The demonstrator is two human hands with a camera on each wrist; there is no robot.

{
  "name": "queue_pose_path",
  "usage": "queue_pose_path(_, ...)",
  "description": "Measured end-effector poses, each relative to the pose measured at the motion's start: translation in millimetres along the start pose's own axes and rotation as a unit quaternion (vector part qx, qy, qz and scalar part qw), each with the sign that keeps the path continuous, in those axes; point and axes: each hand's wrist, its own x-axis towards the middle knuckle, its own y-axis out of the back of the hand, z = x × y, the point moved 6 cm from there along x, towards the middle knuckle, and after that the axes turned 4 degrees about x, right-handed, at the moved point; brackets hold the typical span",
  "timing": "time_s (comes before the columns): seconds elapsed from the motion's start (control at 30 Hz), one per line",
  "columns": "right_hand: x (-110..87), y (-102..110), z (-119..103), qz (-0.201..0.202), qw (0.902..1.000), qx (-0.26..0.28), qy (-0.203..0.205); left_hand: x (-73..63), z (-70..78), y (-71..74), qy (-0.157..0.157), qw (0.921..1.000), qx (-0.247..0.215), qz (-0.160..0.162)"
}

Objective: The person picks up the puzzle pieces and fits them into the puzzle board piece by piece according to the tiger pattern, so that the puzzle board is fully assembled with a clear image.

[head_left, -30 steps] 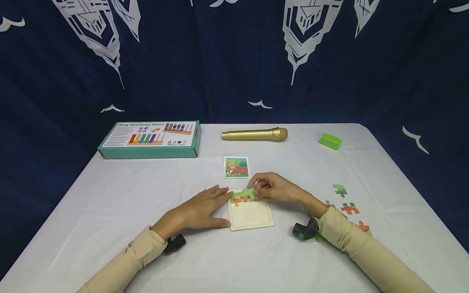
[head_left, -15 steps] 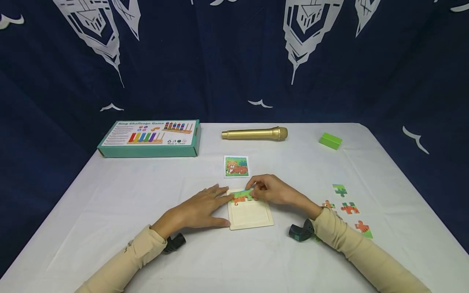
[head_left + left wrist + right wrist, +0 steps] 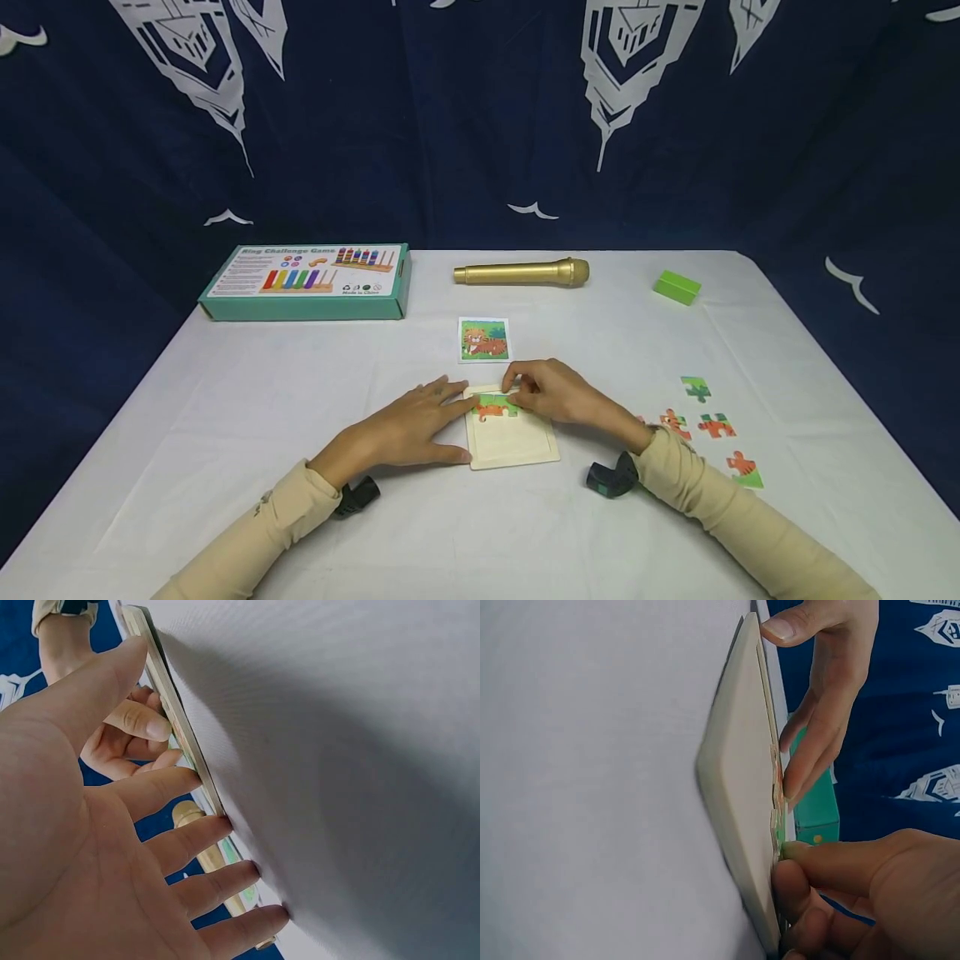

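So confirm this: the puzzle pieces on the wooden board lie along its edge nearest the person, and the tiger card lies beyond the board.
Not right: the puzzle pieces on the wooden board lie along its far edge, by the right hand, as the head view shows. The tiger card does lie beyond the board.

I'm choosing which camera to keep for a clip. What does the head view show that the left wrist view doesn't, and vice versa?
Only the head view shows the Ring Challenge Game box and the loose puzzle pieces at the right. Only the left wrist view shows the left hand from its palm side. Both show the right hand, the wooden board and the gold microphone, which is partly hidden in the wrist view.
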Motion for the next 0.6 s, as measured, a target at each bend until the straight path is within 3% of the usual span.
queue_pose_path(0.23, -2.8, 0.4, -5.3, -0.032, 0.9991, -0.026, 0.012, -0.3, 1.1, 0.8, -0.004, 1.0, 0.006, -0.002)
queue_pose_path(0.6, -2.4, 0.4, -6.9, -0.004, 0.9987, -0.048, 0.018, 0.0, -0.5, 0.3, -0.001, 1.0, 0.001, 0.0)
